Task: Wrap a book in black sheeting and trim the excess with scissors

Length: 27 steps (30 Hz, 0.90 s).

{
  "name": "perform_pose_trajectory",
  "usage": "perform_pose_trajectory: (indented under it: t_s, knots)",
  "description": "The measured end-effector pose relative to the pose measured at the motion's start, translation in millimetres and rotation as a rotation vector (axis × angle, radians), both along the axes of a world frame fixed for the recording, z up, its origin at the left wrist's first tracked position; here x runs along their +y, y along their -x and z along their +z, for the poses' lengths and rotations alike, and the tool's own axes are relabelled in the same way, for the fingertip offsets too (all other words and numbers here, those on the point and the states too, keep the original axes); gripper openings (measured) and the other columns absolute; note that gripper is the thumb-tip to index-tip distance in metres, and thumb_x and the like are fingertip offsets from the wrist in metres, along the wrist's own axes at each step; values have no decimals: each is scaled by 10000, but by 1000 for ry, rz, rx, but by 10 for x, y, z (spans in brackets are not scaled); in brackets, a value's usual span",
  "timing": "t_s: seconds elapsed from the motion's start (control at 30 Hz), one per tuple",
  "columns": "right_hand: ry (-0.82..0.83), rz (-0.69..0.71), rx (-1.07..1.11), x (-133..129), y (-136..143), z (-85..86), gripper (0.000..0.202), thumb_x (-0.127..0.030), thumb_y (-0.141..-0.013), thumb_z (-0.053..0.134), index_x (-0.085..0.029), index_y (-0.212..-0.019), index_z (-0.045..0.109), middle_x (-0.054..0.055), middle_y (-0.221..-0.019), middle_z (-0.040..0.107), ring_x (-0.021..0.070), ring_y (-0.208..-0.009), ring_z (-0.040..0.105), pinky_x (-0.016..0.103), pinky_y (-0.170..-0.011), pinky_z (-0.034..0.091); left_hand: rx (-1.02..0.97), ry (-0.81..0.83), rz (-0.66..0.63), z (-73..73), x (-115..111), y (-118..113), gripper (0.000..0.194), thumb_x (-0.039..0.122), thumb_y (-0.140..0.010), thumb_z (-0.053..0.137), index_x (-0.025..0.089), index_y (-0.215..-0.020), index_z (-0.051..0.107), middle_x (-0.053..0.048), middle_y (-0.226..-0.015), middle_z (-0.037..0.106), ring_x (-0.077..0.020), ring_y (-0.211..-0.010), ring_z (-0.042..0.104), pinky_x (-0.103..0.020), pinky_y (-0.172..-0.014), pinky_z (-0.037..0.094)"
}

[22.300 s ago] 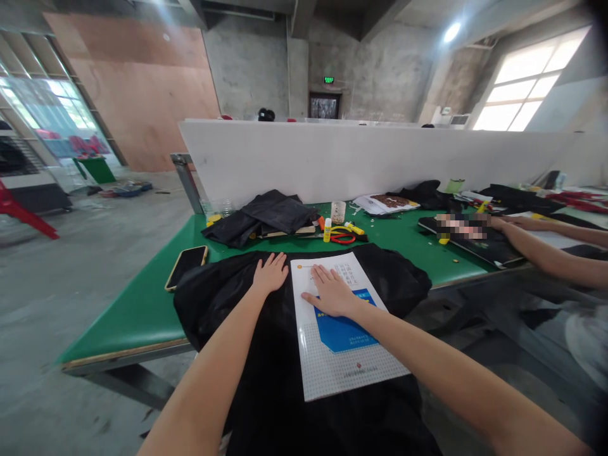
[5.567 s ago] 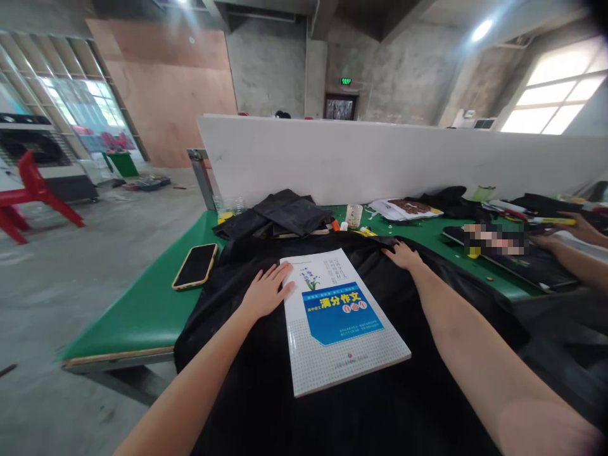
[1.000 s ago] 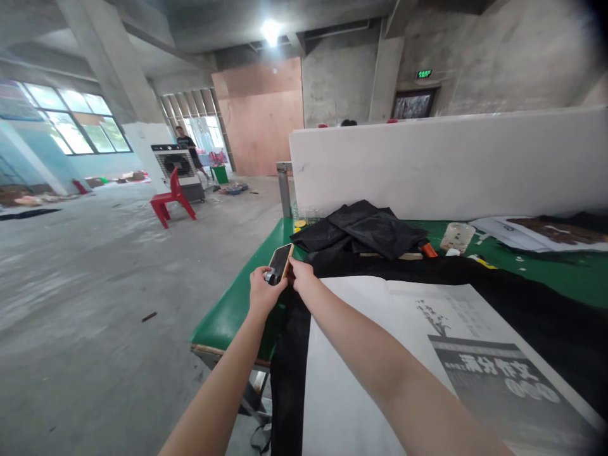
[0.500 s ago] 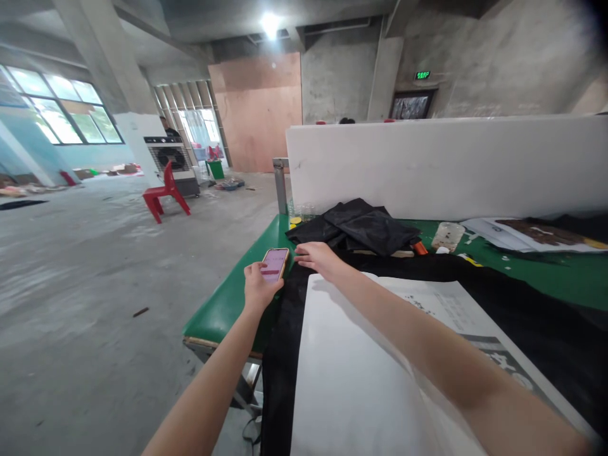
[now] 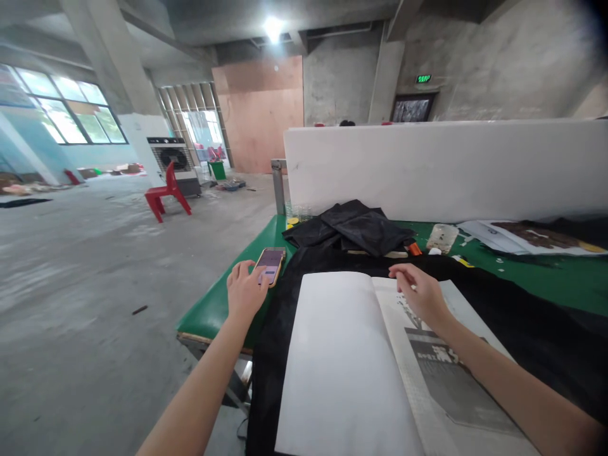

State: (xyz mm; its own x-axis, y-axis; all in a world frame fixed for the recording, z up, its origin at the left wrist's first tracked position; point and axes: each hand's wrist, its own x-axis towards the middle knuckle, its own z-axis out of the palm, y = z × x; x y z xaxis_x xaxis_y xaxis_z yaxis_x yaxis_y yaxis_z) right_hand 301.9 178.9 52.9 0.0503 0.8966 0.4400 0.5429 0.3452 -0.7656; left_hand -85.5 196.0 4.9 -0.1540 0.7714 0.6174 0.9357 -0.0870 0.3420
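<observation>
My left hand [image 5: 246, 288] reaches over the phone [image 5: 270, 266], its fingers spread and one digit at the lit screen. The phone lies near the left edge of the green table [image 5: 209, 304]. An open book [image 5: 342, 354] rests on black cloth [image 5: 270, 354]; its left page is blank, its right page has grey printing. Over the upper part of that right page is my right hand [image 5: 420, 294], fingers loosely bent, with a gap between thumb and forefinger and nothing seen in it. My right forearm covers some of the printed page.
Folded black fabric [image 5: 356, 228] lies behind the book, beside an orange object [image 5: 414, 249] and a clear plastic container [image 5: 443, 238]. A tall white panel [image 5: 427, 171] runs along the table's back. On the floor at left stands a red chair [image 5: 168, 193].
My right hand has moved from beside the phone rightward over the printed page, uncovering the book's left page. My left hand has shifted slightly left and spread its fingers; the phone's screen looks different.
</observation>
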Motion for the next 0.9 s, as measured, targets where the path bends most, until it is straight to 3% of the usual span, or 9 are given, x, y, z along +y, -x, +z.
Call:
perform_pose_trajectory:
  t_s: [0.17, 0.3, 0.43, 0.57, 0.77, 0.9]
  knots:
    - [-20, -66, -42, 35, -166, -211, 259, -354, -823, 439, -172, -882, 614, 42, -745, 627, 121, -520, 518, 237, -495, 388, 41, 47, 10, 2, -61, -103, 216, 264, -834, 501, 250, -918, 700, -99, -1198, 522, -329, -1186, 417, -481, -1010, 310]
    - [-1, -53, -74, 80, -181, -251, 238, -341, -825, 439, -182, -881, 607, 29, -723, 620, 123, -529, 533, 235, -506, 405, -35, 51, 42, -16, 58, -42, 319, 265, -845, 478, 226, -1124, 627, -121, -1248, 507, -325, -1207, 415, -479, -1022, 307]
    - [20, -35, -113, 106, -218, -298, 236, -334, -832, 424, -183, -873, 600, 20, -671, 604, 130, -502, 530, 241, -483, 397, -179, 92, 33, -33, 317, 230, 288, 257, -922, 382, 182, -1028, 639, -105, -1088, 617, -259, -1099, 531, -419, -962, 398]
    - [51, -9, -160, 147, -247, -364, 214, -315, -836, 423, -205, -862, 605, -18, -587, 563, 117, -441, 484, 236, -454, 361, -276, 175, -4, -68, 634, 530, 250, 351, -924, 506, 142, -994, 624, -74, -1066, 633, -213, -1018, 585, -436, -910, 450]
    - [72, 52, -293, 184, -229, -420, 216, -318, -851, 409, -222, -866, 602, 15, -771, 643, 129, -558, 569, 246, -544, 431, -369, 339, 69, -60, 1087, 798, 284, 368, -919, 526, 125, -1052, 590, -61, -968, 634, -167, -809, 625, -361, -737, 531]
    - [116, 88, -282, 205, -206, -454, 210, -341, -865, 415, -237, -875, 597, 25, -809, 642, 142, -590, 590, 249, -564, 486, -336, 354, 87, -47, 1331, 845, 292, 387, -919, 520, 128, -1029, 599, -55, -943, 638, -163, -791, 625, -360, -736, 527]
